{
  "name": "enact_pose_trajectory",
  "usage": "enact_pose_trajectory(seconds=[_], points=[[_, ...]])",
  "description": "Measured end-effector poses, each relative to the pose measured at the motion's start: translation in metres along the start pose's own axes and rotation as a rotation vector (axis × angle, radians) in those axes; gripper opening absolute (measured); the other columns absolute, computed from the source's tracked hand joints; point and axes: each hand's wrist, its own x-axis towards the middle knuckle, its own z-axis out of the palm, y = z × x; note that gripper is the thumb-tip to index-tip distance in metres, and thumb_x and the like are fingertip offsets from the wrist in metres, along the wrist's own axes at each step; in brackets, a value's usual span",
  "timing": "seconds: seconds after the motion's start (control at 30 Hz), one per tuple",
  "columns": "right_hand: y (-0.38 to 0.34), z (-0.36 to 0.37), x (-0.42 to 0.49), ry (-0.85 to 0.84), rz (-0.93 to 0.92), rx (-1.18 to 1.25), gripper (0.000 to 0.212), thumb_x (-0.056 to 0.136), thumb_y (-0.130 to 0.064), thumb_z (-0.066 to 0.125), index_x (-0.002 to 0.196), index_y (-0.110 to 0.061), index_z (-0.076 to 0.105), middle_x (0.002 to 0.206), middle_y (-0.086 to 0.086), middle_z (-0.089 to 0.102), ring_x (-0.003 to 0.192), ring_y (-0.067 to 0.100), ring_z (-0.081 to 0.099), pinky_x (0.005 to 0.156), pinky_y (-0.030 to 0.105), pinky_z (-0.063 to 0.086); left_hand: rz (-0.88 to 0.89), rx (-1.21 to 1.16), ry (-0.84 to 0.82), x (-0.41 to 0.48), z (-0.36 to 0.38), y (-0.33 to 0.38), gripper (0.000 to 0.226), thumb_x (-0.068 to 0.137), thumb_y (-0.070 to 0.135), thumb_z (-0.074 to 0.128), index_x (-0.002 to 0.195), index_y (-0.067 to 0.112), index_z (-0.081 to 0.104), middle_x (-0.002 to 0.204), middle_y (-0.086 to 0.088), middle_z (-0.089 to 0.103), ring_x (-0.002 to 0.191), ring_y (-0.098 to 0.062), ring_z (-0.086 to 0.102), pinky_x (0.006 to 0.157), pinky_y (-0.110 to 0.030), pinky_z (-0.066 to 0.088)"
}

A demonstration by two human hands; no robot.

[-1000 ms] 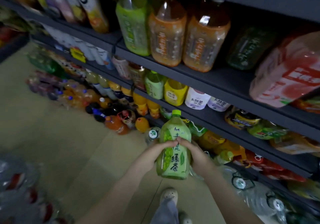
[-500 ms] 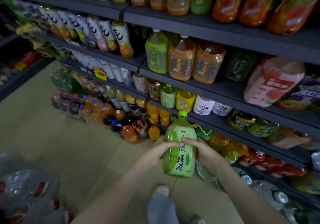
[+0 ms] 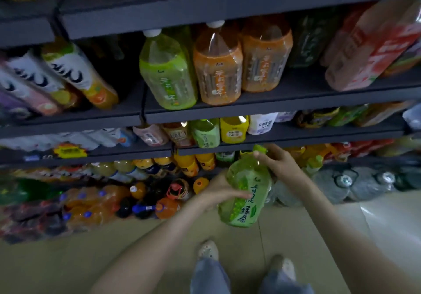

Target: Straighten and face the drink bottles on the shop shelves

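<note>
I hold a large green tea bottle (image 3: pixel 247 193) with a green cap in front of the lower shelves, tilted with its top to the right. My left hand (image 3: pixel 218 191) grips its body from the left, fingers across the label. Near the neck and shoulder, my right hand (image 3: pixel 279 162) curls around the bottle. On the shelf (image 3: pixel 273 109) above stand a matching large green bottle (image 3: pixel 167 75) and two orange tea bottles (image 3: pixel 217 70).
Smaller bottles (image 3: pixel 207 133) line the shelf below. Shrink-wrapped packs of orange soda (image 3: pixel 91 205) and loose bottles lie on the floor at left, packs of water (image 3: pixel 355 182) at right. My feet (image 3: pixel 208 249) stand on the tan floor.
The view has swung up and closer to the shelves. The green bottle has tilted to the right, and my right hand has slid up from its body to its neck.
</note>
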Motion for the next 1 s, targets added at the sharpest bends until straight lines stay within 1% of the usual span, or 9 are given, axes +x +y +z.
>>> enact_pose_trajectory(seconds=[0.13, 0.23, 0.3, 0.37, 0.5, 0.6, 0.77, 0.9, 1.0], points=[[0.032, 0.001, 0.027, 0.051, -0.023, -0.226, 0.026, 0.08, -0.035, 0.074, 0.099, -0.022, 0.061, 0.09, -0.003, 0.069, 0.081, 0.006, 0.067, 0.063, 0.017, 0.052, 0.033, 0.1, -0.089, 0.033, -0.003, -0.026, 0.056, 0.069, 0.015, 0.084, 0.106, 0.041, 0.05, 0.11, 0.017, 0.063, 0.1, 0.005, 0.058, 0.094, -0.023, 0.048], [0.071, 0.001, 0.046, 0.099, -0.051, -0.355, 0.019, 0.084, -0.032, 0.07, 0.092, -0.016, 0.063, 0.081, -0.001, 0.065, 0.073, 0.009, 0.061, 0.056, 0.013, 0.044, 0.089, 0.174, -0.108, 0.077, 0.005, -0.066, 0.066, 0.061, 0.031, 0.089, 0.114, 0.043, 0.051, 0.115, 0.017, 0.064, 0.109, 0.0, 0.058, 0.099, -0.032, 0.047], [0.109, -0.003, 0.051, 0.153, -0.075, -0.363, 0.009, 0.083, -0.028, 0.068, 0.085, -0.019, 0.065, 0.071, -0.004, 0.06, 0.066, 0.008, 0.055, 0.056, 0.016, 0.043, 0.128, 0.27, -0.091, 0.106, 0.02, -0.095, 0.087, 0.051, 0.046, 0.091, 0.125, 0.037, 0.047, 0.123, 0.013, 0.061, 0.118, -0.008, 0.055, 0.101, -0.04, 0.045], [0.153, -0.014, 0.05, 0.234, -0.085, -0.34, 0.009, 0.081, -0.025, 0.068, 0.082, -0.018, 0.063, 0.067, -0.005, 0.057, 0.063, 0.008, 0.053, 0.057, 0.024, 0.044, 0.151, 0.33, -0.105, 0.137, 0.039, -0.116, 0.093, 0.054, 0.039, 0.091, 0.13, 0.024, 0.039, 0.127, 0.008, 0.057, 0.12, -0.011, 0.052, 0.102, -0.038, 0.044], [0.242, -0.051, 0.03, 0.446, -0.076, -0.346, 0.016, 0.077, -0.017, 0.069, 0.076, -0.012, 0.054, 0.065, -0.002, 0.05, 0.062, 0.011, 0.047, 0.058, 0.03, 0.039, 0.318, 0.569, -0.208, 0.19, 0.099, -0.138, 0.083, 0.054, 0.046, 0.088, 0.12, 0.023, 0.043, 0.107, 0.019, 0.058, 0.1, -0.001, 0.057, 0.077, -0.013, 0.042], [0.312, -0.077, 0.015, 0.584, -0.059, -0.373, 0.018, 0.072, -0.015, 0.069, 0.077, -0.009, 0.054, 0.067, 0.006, 0.053, 0.064, 0.017, 0.047, 0.058, 0.033, 0.037, 0.506, 0.684, -0.198, 0.226, 0.162, -0.164, 0.096, 0.057, 0.044, 0.085, 0.137, 0.022, 0.037, 0.123, 0.007, 0.052, 0.11, -0.01, 0.051, 0.085, -0.022, 0.04], [0.447, -0.102, 0.017, 0.766, 0.062, -0.325, 0.022, 0.073, -0.012, 0.07, 0.079, -0.006, 0.051, 0.066, 0.004, 0.05, 0.063, 0.017, 0.042, 0.051, 0.021, 0.031, 0.646, 0.944, -0.36, 0.301, 0.262, -0.23, 0.075, 0.068, 0.024, 0.081, 0.134, 0.012, 0.047, 0.134, -0.009, 0.051, 0.124, -0.024, 0.048, 0.102, -0.028, 0.036], [0.554, -0.104, 0.039, 0.752, 0.19, -0.32, 0.025, 0.072, -0.01, 0.07, 0.08, -0.012, 0.045, 0.074, 0.008, 0.051, 0.071, 0.026, 0.048, 0.054, 0.029, 0.022, 0.552, 1.266, -0.494, 0.351, 0.309, -0.284, 0.039, 0.078, 0.018, 0.066, 0.115, 0.014, 0.057, 0.116, -0.013, 0.062, 0.107, -0.032, 0.057, 0.078, -0.03, 0.042], [0.604, -0.1, 0.057, 0.714, 0.288, -0.376, 0.025, 0.078, -0.016, 0.066, 0.087, -0.016, 0.043, 0.087, 0.011, 0.056, 0.083, 0.029, 0.054, 0.061, 0.029, 0.029, 0.484, 1.33, -0.588, 0.375, 0.316, -0.306, 0.027, 0.085, 0.018, 0.059, 0.111, 0.011, 0.06, 0.109, -0.013, 0.065, 0.101, -0.03, 0.06, 0.077, -0.03, 0.042]])
